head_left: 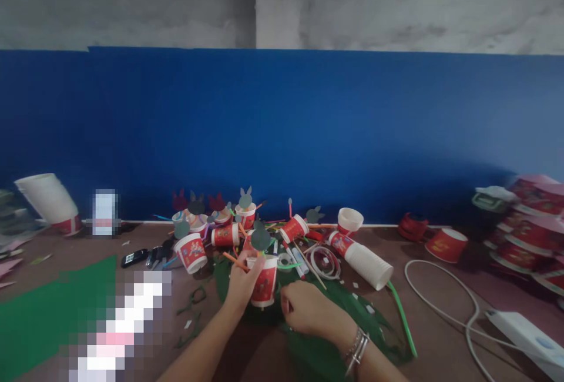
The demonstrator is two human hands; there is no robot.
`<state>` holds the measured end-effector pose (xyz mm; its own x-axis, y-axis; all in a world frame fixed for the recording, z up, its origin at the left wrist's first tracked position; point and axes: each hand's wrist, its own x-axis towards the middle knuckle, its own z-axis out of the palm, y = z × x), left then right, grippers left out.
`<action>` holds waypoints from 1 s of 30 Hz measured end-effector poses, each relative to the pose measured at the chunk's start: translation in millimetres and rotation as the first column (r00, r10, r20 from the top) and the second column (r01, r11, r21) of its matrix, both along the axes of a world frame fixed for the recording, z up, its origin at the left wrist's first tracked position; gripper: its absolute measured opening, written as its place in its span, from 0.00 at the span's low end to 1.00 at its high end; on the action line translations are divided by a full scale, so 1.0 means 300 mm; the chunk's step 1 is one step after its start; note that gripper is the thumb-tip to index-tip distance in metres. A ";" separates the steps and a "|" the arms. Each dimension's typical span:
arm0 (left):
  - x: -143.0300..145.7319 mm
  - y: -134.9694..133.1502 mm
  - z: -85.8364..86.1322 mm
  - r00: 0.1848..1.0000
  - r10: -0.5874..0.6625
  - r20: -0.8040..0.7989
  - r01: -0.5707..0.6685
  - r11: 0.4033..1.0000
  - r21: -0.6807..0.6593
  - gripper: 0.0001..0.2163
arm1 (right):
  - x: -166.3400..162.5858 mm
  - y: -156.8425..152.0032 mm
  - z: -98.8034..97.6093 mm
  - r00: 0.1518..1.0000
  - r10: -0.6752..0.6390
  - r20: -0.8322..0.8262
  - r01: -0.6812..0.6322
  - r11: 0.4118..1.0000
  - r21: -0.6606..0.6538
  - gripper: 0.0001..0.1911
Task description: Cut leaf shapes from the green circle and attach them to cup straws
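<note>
My left hand (245, 276) is closed round the side of a red and white paper cup (265, 285), held tilted above the table. A dark, rabbit-shaped paper cutout (259, 237) stands up at the cup's top, and an orange strip (235, 261) sticks out to the left. Just right of the cup, my right hand (307, 307) is curled with its fingers pressed together; anything in them is hidden. Bracelets circle that wrist. Beneath both hands lies crumpled, cut green paper (328, 347).
Several decorated cups (191, 253) crowd the back middle. Markers (300, 261), a roll of clear tape (325, 262) and stacked cups (368, 265) lie to the right. A white cable (440, 270) runs to a power strip (524, 338). Green sheet (57, 305) and keys (154, 256) are left.
</note>
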<state>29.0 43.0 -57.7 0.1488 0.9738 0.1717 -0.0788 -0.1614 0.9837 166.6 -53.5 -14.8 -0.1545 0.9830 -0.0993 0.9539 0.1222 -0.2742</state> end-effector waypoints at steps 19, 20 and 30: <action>-0.014 -0.131 0.026 0.843 0.520 -0.137 -0.107 0.412 0.905 0.27 | 0.043 0.041 0.054 0.761 -0.160 -0.629 0.273 0.958 0.086 0.14; -0.008 -0.148 0.018 0.847 0.472 -0.244 0.030 0.417 0.908 0.27 | 0.041 0.038 0.056 0.791 -0.149 -0.594 0.266 0.957 0.114 0.15; 0.052 -0.177 -0.070 0.805 0.181 -0.565 0.359 0.609 0.707 0.28 | -0.013 0.007 0.077 0.939 -0.216 -0.269 0.270 0.945 0.184 0.22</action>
